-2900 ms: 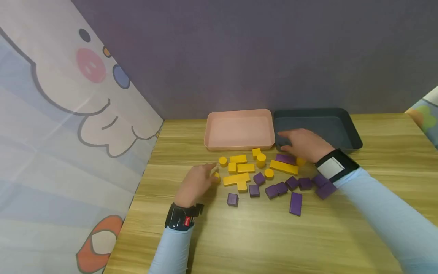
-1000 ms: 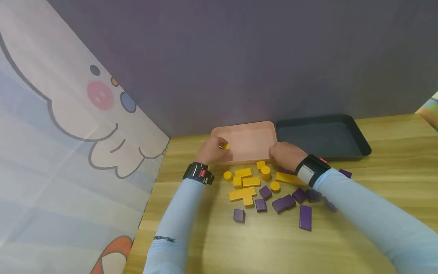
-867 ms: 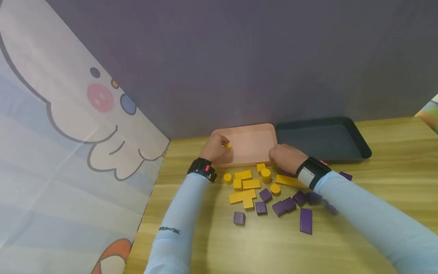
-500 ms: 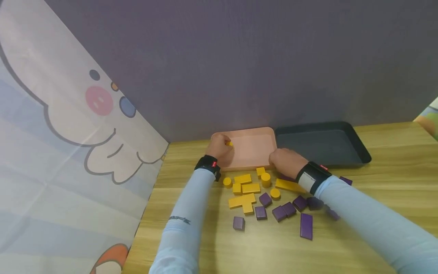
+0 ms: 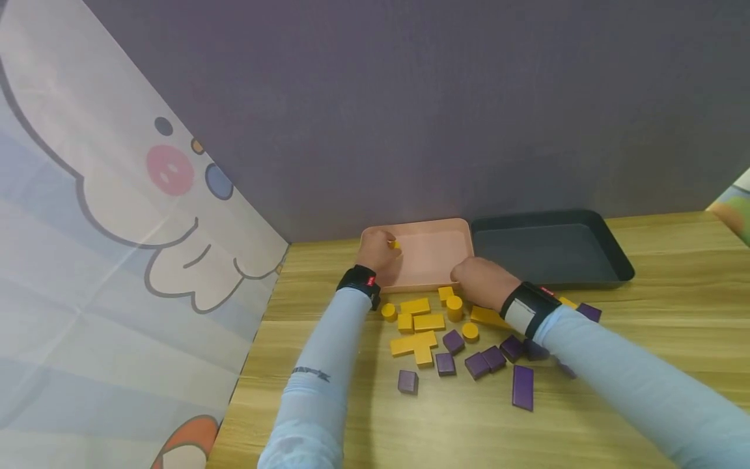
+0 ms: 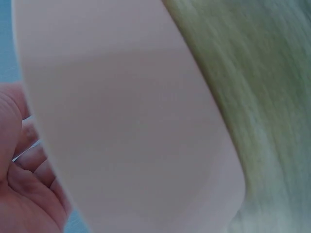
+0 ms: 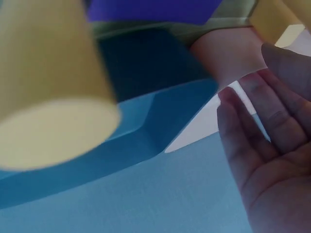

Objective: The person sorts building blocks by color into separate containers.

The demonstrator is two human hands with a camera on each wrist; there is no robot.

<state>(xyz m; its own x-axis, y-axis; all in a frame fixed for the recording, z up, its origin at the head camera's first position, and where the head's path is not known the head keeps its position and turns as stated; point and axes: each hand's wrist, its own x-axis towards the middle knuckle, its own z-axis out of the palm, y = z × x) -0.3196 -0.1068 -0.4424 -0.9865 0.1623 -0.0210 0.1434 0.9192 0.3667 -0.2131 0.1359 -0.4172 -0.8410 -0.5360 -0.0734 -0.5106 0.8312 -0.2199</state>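
My left hand (image 5: 377,253) reaches into the left side of a pink tray (image 5: 433,251), pinching a small yellow block (image 5: 396,245) between thumb and fingers. In the left wrist view the tray wall covers part of that hand (image 6: 29,174), and the block is out of sight. My right hand (image 5: 483,281) is at the tray's front right corner, just right of a yellow cube (image 5: 445,293). Its fingers (image 7: 272,111) look relaxed in the right wrist view and hold nothing. A yellow cylinder (image 7: 53,92) looms large there, with a purple block (image 7: 155,9) behind.
A dark tray (image 5: 551,251) stands against the pink one on the right. Several yellow blocks (image 5: 430,322) and several purple blocks (image 5: 446,364) lie on the wooden table (image 5: 445,430) before the trays. A grey wall (image 5: 410,117) rises behind the trays.
My left hand has carried the yellow block from the table into the pink tray. My right hand has gone from the dark tray to the pink tray's corner, lately shifting slightly left.
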